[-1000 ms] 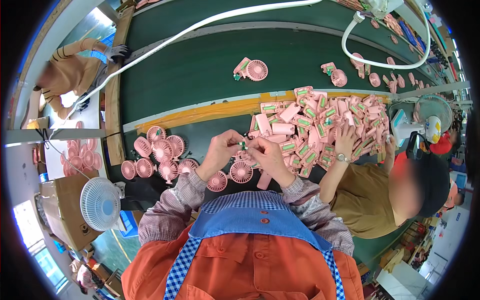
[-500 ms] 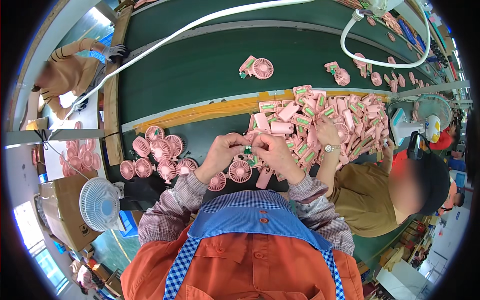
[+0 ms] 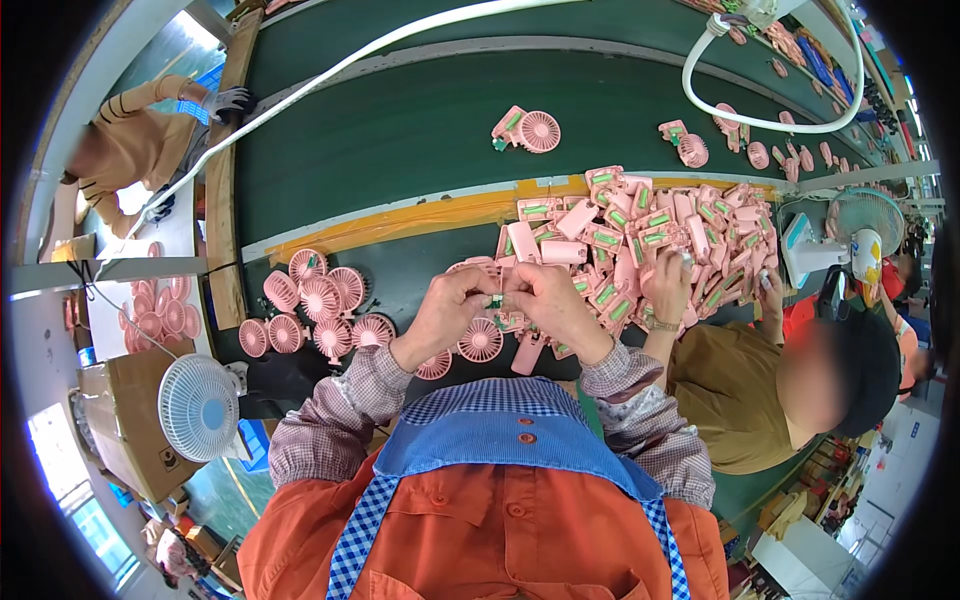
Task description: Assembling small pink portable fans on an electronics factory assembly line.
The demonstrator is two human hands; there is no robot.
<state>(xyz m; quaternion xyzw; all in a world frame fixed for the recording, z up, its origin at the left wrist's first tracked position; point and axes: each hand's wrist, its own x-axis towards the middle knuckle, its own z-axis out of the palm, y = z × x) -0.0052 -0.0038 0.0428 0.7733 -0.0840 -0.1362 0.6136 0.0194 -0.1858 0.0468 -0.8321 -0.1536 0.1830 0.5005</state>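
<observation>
My left hand point(image 3: 443, 312) and my right hand point(image 3: 552, 303) meet above the near table, fingertips pinched together. Between them is a small green circuit board point(image 3: 496, 300), and both hands seem to grip it or fine parts attached to it. A pink fan head point(image 3: 480, 341) lies just below the fingers, and part of another pink piece shows behind my left fingers. To the left sits a group of round pink fan heads point(image 3: 321, 298). Right of my right hand spreads a large heap of pink handle casings point(image 3: 605, 238), many with green parts inside.
Beyond a yellow-taped ledge point(image 3: 420, 212) runs a green conveyor belt point(image 3: 380, 130) carrying pink fan assemblies point(image 3: 539, 131). A co-worker point(image 3: 740, 400) at my right reaches into the heap. White desk fans stand left point(image 3: 200, 408) and right point(image 3: 805, 250). A white cable point(image 3: 330, 85) crosses overhead.
The fan assemblies on the belt have shifted slightly right. The co-worker's hand has moved right and nearer within the heap. My hands stay almost in place, still pinching at the green board.
</observation>
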